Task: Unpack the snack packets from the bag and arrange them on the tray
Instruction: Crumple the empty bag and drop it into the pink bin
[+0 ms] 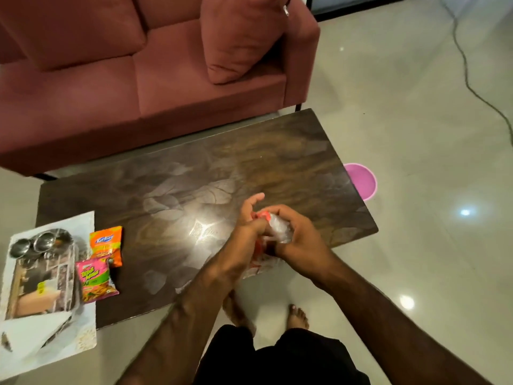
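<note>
My left hand and right hand both pinch the crumpled clear bag at the table's near edge; I should open it gently. Two snack packets lie near left, beside the tray.

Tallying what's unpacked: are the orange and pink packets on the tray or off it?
Off, mostly. The orange packet and pink packet lie on the table, along the tray edge, the pink one overlapping it.

The desk is dark wood grain, polished glossy enough to mirror a light. The bag is thin, crinkled clear plastic. Two snack packets are shiny printed foil. The sofa is matt velvety cloth; the floor is glossy tile.
</note>
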### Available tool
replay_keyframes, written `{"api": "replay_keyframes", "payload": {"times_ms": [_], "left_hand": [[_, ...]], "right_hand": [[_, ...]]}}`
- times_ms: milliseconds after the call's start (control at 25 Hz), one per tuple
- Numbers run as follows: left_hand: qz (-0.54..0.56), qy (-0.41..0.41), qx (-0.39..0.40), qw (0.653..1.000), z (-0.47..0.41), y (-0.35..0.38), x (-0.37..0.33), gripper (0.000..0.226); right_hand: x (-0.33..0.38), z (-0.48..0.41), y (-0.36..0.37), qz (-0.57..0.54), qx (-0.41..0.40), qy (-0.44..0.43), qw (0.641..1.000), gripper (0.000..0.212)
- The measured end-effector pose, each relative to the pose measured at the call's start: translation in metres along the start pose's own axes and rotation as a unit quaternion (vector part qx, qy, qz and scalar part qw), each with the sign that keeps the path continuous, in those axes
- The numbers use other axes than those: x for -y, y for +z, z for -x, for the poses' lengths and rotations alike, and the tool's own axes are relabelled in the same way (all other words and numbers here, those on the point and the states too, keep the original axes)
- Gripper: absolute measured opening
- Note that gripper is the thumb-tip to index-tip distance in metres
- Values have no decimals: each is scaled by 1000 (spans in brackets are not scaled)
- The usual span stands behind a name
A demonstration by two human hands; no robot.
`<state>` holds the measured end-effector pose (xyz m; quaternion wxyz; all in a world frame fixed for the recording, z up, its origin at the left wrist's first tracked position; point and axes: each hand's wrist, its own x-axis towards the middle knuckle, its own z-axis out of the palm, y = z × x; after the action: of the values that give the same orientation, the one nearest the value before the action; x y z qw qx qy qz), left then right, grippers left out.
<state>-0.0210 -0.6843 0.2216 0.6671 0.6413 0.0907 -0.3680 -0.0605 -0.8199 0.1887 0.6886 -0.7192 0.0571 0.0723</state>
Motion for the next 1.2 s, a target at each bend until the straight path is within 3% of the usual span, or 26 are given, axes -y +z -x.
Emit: {"api": "replay_keyframes", "payload": {"times_ms": [160, 320, 400, 520, 640, 760, 920, 1080, 1200], "left_hand": [[-215, 60, 20, 975, -19, 4, -12, 68], [-214, 85, 96, 968, -37, -12, -27, 48], [-225, 84, 94, 966, -50, -14, -31, 46], [-265, 89, 74, 957, -75, -8, -36, 57], [-261, 86, 90, 957, -108, 18, -36, 54], [-233, 86, 79, 965, -142, 59, -38, 49], [-261, 77, 39, 961, -203, 139, -40, 35], [-268, 32, 5, 963, -260, 209, -38, 21], [-294, -13, 51, 954, -302, 252, -34, 32]], "right_hand": [[-4, -19, -3, 119, -146, -22, 982, 39], [-2, -35, -1, 230, -241, 20, 943, 36], [-2, -38, 1, 208, -219, 29, 953, 50], [0, -41, -21, 25, -94, 94, 991, 98], [-1, -46, -73, -81, -60, 125, 987, 109], [-13, -52, -133, -100, -83, 128, 983, 103], [-38, -77, -219, -132, -52, 110, 984, 72], [-75, -95, -283, -65, -194, 128, 970, 52], [-113, -110, -334, -57, -270, 153, 949, 45]]}}
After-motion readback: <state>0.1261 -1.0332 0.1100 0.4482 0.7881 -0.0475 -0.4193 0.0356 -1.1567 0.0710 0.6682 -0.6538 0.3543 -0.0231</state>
